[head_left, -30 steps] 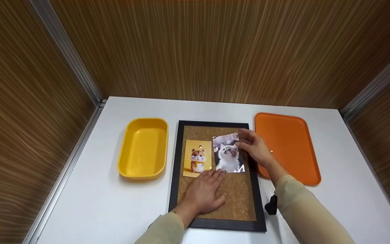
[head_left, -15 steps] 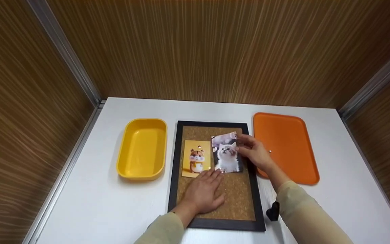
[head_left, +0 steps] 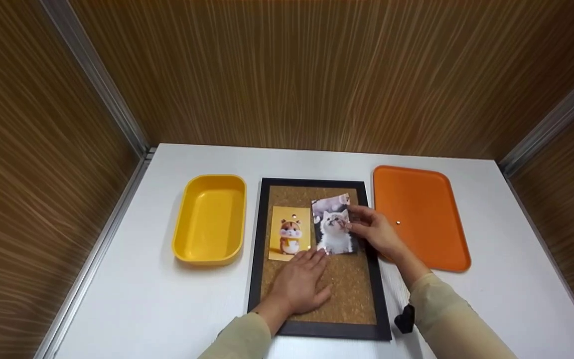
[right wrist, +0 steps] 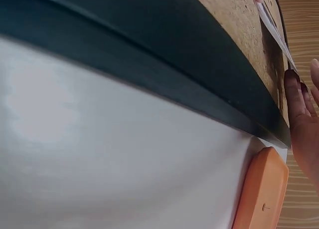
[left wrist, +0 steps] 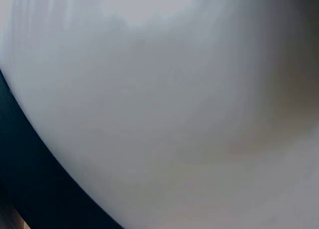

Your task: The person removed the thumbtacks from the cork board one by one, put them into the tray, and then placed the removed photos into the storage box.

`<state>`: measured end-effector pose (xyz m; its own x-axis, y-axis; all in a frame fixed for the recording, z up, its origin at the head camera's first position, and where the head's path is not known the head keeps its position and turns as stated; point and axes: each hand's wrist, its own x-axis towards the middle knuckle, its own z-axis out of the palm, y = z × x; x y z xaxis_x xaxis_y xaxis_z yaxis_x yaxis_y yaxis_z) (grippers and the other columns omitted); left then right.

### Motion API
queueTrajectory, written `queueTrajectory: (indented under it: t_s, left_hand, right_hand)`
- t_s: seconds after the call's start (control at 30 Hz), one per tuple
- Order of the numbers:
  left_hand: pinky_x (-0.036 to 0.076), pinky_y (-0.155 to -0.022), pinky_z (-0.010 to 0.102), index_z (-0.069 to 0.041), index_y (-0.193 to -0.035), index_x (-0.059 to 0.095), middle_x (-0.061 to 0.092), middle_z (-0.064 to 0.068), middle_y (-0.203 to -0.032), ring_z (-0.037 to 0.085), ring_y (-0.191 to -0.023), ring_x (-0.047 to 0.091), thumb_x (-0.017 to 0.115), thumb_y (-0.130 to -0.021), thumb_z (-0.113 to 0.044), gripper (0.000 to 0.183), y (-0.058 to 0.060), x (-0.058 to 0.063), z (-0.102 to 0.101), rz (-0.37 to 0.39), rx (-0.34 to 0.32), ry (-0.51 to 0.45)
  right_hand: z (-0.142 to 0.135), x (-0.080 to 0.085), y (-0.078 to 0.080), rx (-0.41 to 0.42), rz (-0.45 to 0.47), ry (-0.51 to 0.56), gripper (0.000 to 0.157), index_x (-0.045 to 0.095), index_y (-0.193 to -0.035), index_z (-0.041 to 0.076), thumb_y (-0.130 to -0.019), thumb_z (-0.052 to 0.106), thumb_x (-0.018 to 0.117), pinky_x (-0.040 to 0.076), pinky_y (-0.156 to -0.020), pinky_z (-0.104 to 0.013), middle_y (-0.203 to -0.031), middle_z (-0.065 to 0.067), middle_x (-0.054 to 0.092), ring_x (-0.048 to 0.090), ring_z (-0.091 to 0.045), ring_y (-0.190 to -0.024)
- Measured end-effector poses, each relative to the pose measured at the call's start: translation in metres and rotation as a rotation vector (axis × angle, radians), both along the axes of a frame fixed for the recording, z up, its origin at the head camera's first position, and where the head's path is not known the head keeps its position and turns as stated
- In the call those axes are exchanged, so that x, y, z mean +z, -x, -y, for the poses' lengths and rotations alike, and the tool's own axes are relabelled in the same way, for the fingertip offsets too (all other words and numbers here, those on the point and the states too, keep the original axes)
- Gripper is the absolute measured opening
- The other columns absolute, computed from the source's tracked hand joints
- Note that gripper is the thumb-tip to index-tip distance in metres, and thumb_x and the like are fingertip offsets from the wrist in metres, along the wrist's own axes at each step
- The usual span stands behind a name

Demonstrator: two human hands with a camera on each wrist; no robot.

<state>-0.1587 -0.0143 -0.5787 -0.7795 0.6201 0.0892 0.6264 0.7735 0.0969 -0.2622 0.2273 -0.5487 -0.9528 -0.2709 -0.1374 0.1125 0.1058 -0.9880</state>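
A cork board (head_left: 347, 294) with a black frame lies on the white table. Two picture cards lie side by side on it: a yellow hamster card (head_left: 277, 227) with a small tack near its top, and a kitten photo (head_left: 334, 237) to its right. My left hand (head_left: 299, 286) rests on the cork, palm down with fingers extended, the fingertips over the lower edges of both cards. With thumb and fingers my right hand (head_left: 376, 232) pinches the kitten photo's right edge. In the right wrist view the photo (right wrist: 271, 27) shows edge-on, its right side raised off the cork.
A yellow bin (head_left: 210, 219) stands left of the board. To the right lies an orange tray (head_left: 426, 199) with one small tack (head_left: 398, 223) on it. A black object (head_left: 405, 319) shows beside the right sleeve. Wood-patterned panels enclose the table's back and sides.
My right hand has slid a little down the kitten photo's right edge, toward the body. The left hand has stayed in place on the board.
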Motion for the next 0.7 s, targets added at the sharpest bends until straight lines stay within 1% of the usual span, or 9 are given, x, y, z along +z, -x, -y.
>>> queueTrajectory:
  t_s: [0.1,0.23,0.43,0.57,0.7]
  left_hand:
    - [0.025,-0.116,0.039,-0.012,-0.149,0.041,0.037,0.004,-0.154,0.024,-0.142,0.031,0.032,-0.095,-0.060,0.072,0.000,-0.001,0.000,-0.004,0.001,0.004]
    - [0.024,-0.116,0.039,-0.012,-0.149,0.041,0.037,0.004,-0.154,0.024,-0.142,0.031,0.032,-0.095,-0.060,0.072,0.000,-0.001,0.000,-0.004,0.002,0.010]
    - [0.023,-0.116,0.038,-0.012,-0.149,0.040,0.036,0.003,-0.154,0.024,-0.142,0.031,0.032,-0.095,-0.059,0.072,0.001,-0.001,0.000,0.000,0.006,0.011]
    - [0.023,-0.116,0.037,-0.014,-0.150,0.040,0.036,0.002,-0.155,0.023,-0.143,0.031,0.033,-0.095,-0.059,0.072,0.001,-0.002,0.000,0.005,0.010,0.003]
    - [0.023,-0.116,0.036,-0.015,-0.150,0.039,0.036,0.001,-0.155,0.022,-0.143,0.030,0.034,-0.094,-0.058,0.071,0.001,-0.002,-0.001,0.014,0.015,-0.006]
  right_hand:
    - [-0.001,0.000,-0.002,0.009,0.000,0.000,0.053,0.048,-0.139,-0.003,-0.090,0.004,0.067,0.054,-0.087,-0.029,-0.130,-0.025,0.055,0.057,-0.033,-0.115]
    - [-0.003,-0.002,-0.004,0.009,-0.008,-0.001,0.053,0.048,-0.138,-0.004,-0.090,0.005,0.068,0.054,-0.085,-0.027,-0.130,-0.027,0.054,0.059,-0.030,-0.110]
    - [-0.005,-0.003,-0.006,0.002,-0.009,0.019,0.053,0.048,-0.137,-0.007,-0.089,0.002,0.068,0.055,-0.081,-0.027,-0.130,-0.029,0.054,0.061,-0.027,-0.106]
    - [-0.006,-0.001,-0.009,0.005,-0.015,-0.028,0.053,0.049,-0.137,-0.006,-0.089,0.003,0.068,0.056,-0.075,-0.026,-0.127,-0.029,0.056,0.063,-0.023,-0.101]
    - [-0.008,-0.001,-0.012,0.021,-0.014,-0.078,0.052,0.051,-0.136,-0.005,-0.089,0.007,0.070,0.056,-0.073,-0.027,-0.123,-0.029,0.058,0.064,-0.019,-0.096]
